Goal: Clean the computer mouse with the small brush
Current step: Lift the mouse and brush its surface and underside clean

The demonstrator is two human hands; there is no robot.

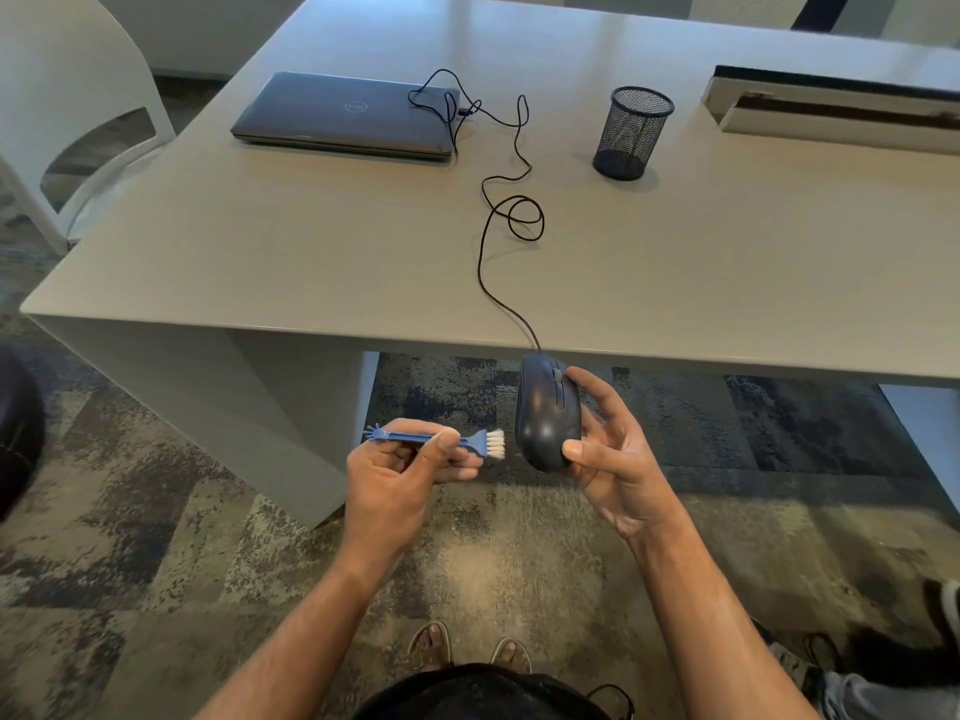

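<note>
Mouse: dark computer mouse (pixel 546 413) held in the air just off the tabletop (pixel 311 241) edge, buttons facing the camera, cord (pixel 511 210) trailing back to the laptop (pixel 343 114).
Right hand: right hand (pixel 608 454) grips mouse, thumb at its near end.
Left hand: left hand (pixel 400 470) pinches small brush (pixel 441 441) by its blue handle.
Bristles: white, pointed at mouse, just beside it, not touching.
Progress: both tools in hand. Whether any brushing is done, can't tell. Remaining, likely: sweep wheel groove and seams.

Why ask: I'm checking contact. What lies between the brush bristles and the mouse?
Nothing: in the head view a narrow open gap separates the brush bristles from the mouse, with only carpet behind it.
</note>
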